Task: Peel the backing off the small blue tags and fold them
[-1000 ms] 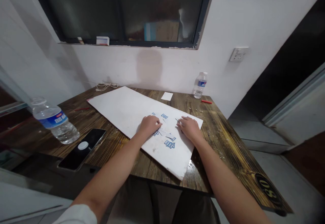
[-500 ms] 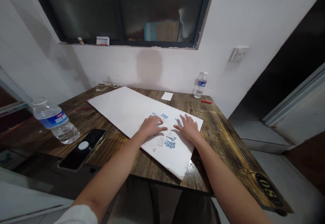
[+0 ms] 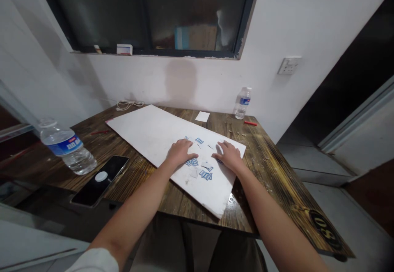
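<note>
Room: white wall (image 3: 209, 81) with dark-framed window (image 3: 92, 13) across the top of the frame; below it, a brown wooden table (image 3: 264, 169). On the table, mid-frame: white board (image 3: 147, 128), set aslant, bearing several small blue-marked pieces (image 3: 205, 175), clustered right of the frame's centre between and below the hands. Left hand (image 3: 181, 152): thumb and fingers spread apart, nothing seen between them, beside the cluster's left side. Right hand (image 3: 229, 155): likewise spread, no piece seen pinched, a blue-marked piece partly showing beneath it. Whether either palm presses the board, cannot tell. Changed over the last second: left fingers, formerly gathered over the pieces, now parted, with more blue marking exposed below the thumb; a dark sliver (image 3: 210, 146), earlier at the right fingertips, now lies clear to their left. Judged from this, the pieces are let go and loose, the handling unfinished. Containers: large bottle (image 3: 66, 144), left of frame, clear liquid within, blue label; small bottle (image 3: 243, 103), upper right, standing by the wall, clear, fill level uncertain; small white box (image 3: 124, 49), upper left on the window ledge, contents hidden; carton (image 3: 197, 38), behind the glass, contents likewise hidden.
</note>
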`<act>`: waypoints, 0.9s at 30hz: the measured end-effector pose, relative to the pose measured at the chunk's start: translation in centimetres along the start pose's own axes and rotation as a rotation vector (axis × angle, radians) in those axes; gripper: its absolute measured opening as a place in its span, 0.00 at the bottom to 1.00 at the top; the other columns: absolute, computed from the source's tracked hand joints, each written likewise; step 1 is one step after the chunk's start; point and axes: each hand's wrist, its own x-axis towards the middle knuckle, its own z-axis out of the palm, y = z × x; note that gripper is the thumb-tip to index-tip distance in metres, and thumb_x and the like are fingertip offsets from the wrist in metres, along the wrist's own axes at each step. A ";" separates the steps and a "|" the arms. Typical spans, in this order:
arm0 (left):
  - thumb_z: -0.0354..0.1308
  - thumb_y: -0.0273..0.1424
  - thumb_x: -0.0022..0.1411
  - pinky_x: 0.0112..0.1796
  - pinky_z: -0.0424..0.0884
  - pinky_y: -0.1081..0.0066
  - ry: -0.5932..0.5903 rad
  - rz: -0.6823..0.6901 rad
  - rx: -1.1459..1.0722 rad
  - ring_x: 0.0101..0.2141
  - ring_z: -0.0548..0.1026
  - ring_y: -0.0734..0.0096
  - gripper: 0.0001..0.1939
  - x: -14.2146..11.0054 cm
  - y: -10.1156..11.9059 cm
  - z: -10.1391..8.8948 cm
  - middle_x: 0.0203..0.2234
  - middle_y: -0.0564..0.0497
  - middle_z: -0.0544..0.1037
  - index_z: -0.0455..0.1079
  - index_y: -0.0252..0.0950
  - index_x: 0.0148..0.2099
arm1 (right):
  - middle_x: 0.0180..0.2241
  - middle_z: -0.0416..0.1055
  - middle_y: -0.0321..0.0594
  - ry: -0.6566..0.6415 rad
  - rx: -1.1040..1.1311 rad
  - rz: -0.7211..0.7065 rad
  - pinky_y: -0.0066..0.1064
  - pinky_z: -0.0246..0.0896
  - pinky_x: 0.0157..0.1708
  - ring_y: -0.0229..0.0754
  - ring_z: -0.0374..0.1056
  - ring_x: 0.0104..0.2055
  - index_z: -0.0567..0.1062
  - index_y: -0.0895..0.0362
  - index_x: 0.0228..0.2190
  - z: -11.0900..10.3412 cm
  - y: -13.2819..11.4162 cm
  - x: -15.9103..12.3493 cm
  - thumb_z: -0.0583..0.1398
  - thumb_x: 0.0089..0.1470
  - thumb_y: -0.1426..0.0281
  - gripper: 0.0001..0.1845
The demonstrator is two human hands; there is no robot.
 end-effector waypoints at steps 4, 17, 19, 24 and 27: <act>0.52 0.55 0.58 0.56 0.54 0.55 -0.055 0.051 0.008 0.63 0.54 0.51 0.35 0.0 0.2 0.3 0.64 0.44 0.57 0.60 0.42 0.62 | 0.66 0.48 0.46 0.007 -0.005 -0.019 0.59 0.40 0.59 0.56 0.43 0.66 0.61 0.52 0.60 0.1 0.0 0.0 0.54 0.58 0.53 0.32; 0.52 0.44 0.62 0.50 0.62 0.60 0.086 0.050 0.008 0.51 0.67 0.56 0.24 0.1 0.9 0.1 0.51 0.44 0.72 0.67 0.40 0.57 | 0.64 0.53 0.45 0.054 -0.016 -0.034 0.54 0.42 0.59 0.53 0.48 0.64 0.60 0.48 0.61 0.1 -0.2 0.1 0.51 0.60 0.52 0.30; 0.51 0.48 0.62 0.52 0.60 0.56 0.039 0.003 0.041 0.55 0.64 0.52 0.29 0.1 0.6 0.3 0.56 0.43 0.68 0.63 0.41 0.60 | 0.65 0.51 0.46 0.005 -0.035 0.016 0.58 0.40 0.59 0.57 0.45 0.65 0.60 0.47 0.60 0.2 -0.1 -0.1 0.51 0.58 0.49 0.32; 0.49 0.53 0.61 0.53 0.57 0.52 -0.060 -0.016 0.088 0.59 0.58 0.49 0.29 -0.1 0.4 0.0 0.61 0.45 0.62 0.63 0.49 0.61 | 0.68 0.41 0.46 -0.073 -0.069 0.057 0.61 0.34 0.59 0.61 0.36 0.68 0.54 0.43 0.63 0.5 -0.2 -0.3 0.50 0.56 0.44 0.37; 0.49 0.50 0.62 0.50 0.60 0.56 -0.029 -0.049 0.067 0.54 0.64 0.53 0.23 -0.2 0.8 -0.7 0.56 0.48 0.69 0.69 0.49 0.55 | 0.68 0.39 0.49 -0.025 -0.032 0.101 0.59 0.33 0.60 0.60 0.35 0.68 0.45 0.51 0.65 0.5 -0.3 -0.2 0.51 0.55 0.44 0.45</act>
